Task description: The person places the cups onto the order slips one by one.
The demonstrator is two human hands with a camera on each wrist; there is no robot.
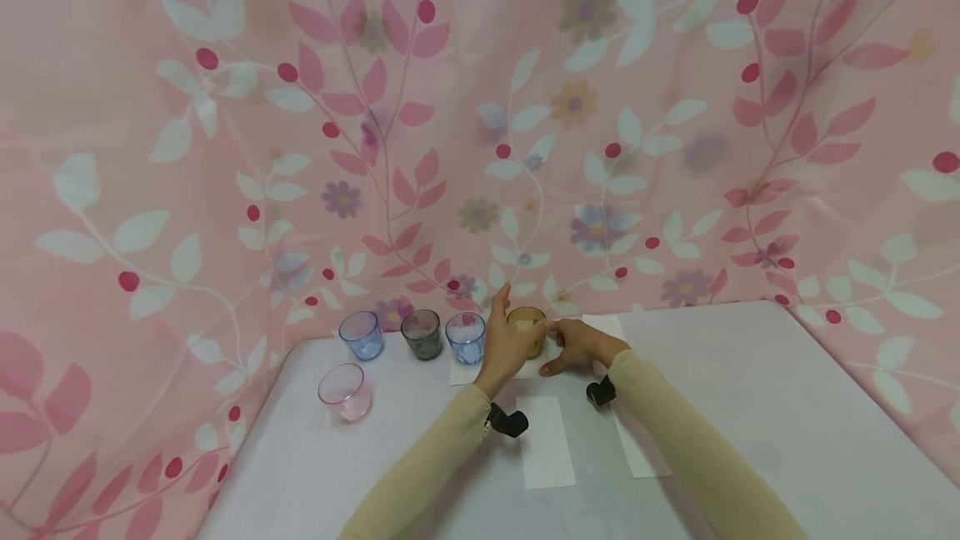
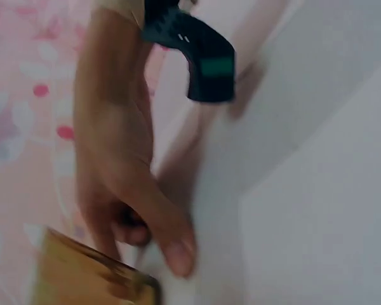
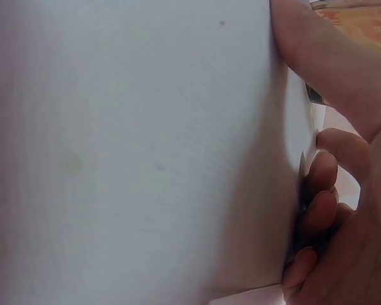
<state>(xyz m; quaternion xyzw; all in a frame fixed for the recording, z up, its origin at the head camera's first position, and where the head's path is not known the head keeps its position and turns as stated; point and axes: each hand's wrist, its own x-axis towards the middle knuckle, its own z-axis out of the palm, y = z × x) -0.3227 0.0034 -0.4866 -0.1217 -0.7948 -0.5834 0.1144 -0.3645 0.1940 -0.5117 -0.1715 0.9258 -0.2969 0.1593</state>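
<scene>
Pink floral fabric (image 1: pixel 442 107) hangs behind a white counter (image 1: pixel 720 407). Near its back edge, right of a see-through blue tapered cup (image 1: pixel 467 347), stands the see-through amber tapered cup (image 1: pixel 527 312). The left hand (image 1: pixel 508 350) spreads thumb and index finger wide about it; the right hand (image 1: pixel 583 344), thumb well apart from bent fingers, is just beside. Whether either grips firmly, I cannot tell. Positioning the amber cup seems the step in hand; the next move likely calls for steadying it without nudging its blue neighbour.
</scene>
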